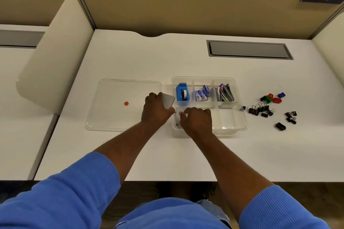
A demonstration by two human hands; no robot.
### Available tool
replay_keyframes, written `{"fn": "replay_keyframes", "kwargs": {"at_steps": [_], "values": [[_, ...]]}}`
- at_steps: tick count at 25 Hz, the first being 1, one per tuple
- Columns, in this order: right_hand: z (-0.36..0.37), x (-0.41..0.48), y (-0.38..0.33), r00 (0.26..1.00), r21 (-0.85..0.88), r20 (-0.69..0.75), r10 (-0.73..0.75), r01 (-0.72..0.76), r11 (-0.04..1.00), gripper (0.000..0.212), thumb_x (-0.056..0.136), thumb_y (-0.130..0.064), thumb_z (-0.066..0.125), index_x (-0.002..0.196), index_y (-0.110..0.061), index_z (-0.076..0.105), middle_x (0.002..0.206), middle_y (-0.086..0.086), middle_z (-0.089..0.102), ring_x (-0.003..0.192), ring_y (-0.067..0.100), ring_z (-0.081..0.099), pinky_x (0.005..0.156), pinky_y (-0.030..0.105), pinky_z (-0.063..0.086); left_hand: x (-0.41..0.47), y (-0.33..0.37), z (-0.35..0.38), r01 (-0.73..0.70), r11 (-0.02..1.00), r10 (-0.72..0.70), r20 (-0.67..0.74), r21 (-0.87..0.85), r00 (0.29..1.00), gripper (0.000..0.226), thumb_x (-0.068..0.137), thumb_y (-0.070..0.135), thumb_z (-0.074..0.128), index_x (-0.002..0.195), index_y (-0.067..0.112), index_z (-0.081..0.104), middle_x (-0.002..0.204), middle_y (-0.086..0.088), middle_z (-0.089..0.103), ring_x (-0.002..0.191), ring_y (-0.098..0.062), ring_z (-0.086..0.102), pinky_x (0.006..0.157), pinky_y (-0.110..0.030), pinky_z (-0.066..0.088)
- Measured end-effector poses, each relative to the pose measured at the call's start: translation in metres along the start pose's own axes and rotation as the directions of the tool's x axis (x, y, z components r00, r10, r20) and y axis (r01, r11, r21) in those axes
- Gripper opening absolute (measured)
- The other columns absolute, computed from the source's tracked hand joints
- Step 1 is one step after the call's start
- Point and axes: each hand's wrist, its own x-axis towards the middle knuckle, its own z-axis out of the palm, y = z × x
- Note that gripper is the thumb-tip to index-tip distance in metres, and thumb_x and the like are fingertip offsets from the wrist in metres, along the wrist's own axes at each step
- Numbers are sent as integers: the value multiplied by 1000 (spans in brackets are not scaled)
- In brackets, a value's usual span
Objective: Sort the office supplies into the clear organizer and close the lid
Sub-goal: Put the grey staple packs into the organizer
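Gripping a flat grey piece (168,100), the left hand (156,109) is hovering at the organizer's (240,117) left edge, frame centre. The right hand (197,121) is curling into its lower-left compartment; whether it is holding anything, I cannot tell. The lid (111,98) is lying left, binder clips (260,109) right.
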Motion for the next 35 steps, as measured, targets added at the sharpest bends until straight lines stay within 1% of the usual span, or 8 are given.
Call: {"fn": "replay_keyframes", "kwargs": {"at_steps": [3,5,8,12,18,22,27,35], "values": [[-11,5,-2,996,366,-94,10,25,930,32,101,-39,48,121,-21,64,102,0,73,94,19,68,87,23,47,1,15,2,-22,999,21,-4,-40,1000,70,75,54,76,127,15,51,117,-7,53,110,-22,50,85,-32,47],[-20,13,-6,993,650,-51,106,-47,758,26,100,-34,53,120,-21,63,95,-7,68,91,13,66,69,2,40,1,27,3,-48,994,48,0,-99,999,69,74,60,73,124,18,54,111,-5,53,104,-20,50,81,-31,47],[-28,24,-5,979,800,27,202,-142,583,31,93,-28,65,123,-21,62,98,-9,63,93,8,61,71,6,42,-2,41,8,-77,988,82,31,-137,996,60,75,52,71,123,20,55,108,-5,55,101,-21,56,79,-33,51],[-28,30,2,969,798,45,243,-181,575,35,90,-14,67,125,-19,62,107,-4,63,98,12,58,84,26,50,-8,41,15,-80,974,100,85,-213,991,75,77,49,75,139,18,48,121,-6,55,106,-21,58,87,-35,53],[-17,33,6,974,690,110,196,-216,690,35,91,-14,67,125,-13,63,120,8,67,107,23,62,94,33,51,-8,29,18,-84,978,114,155,-189,981,69,86,43,70,144,17,45,134,-5,54,115,-23,58,97,-40,51],[-8,31,8,976,631,148,160,-218,745,38,91,-21,70,127,-14,60,117,8,68,99,20,66,76,16,51,-6,19,19,-127,987,138,120,-100,983,58,90,29,68,142,16,47,137,-6,52,124,-24,52,102,-38,47],[2,33,8,977,474,170,131,-198,858,41,91,-18,68,131,-12,61,125,9,65,109,26,65,93,30,49,2,4,20,-208,976,201,112,59,973,57,89,23,67,142,17,49,143,-5,49,131,-23,43,106,-36,37],[7,31,13,993,51,16,-118,117,992,33,83,-16,73,116,-18,70,116,4,67,111,25,58,99,41,39,5,3,31,-204,974,189,139,102,972,59,89,25,67,144,21,46,152,-3,41,141,-23,35,112,-39,32]]}}
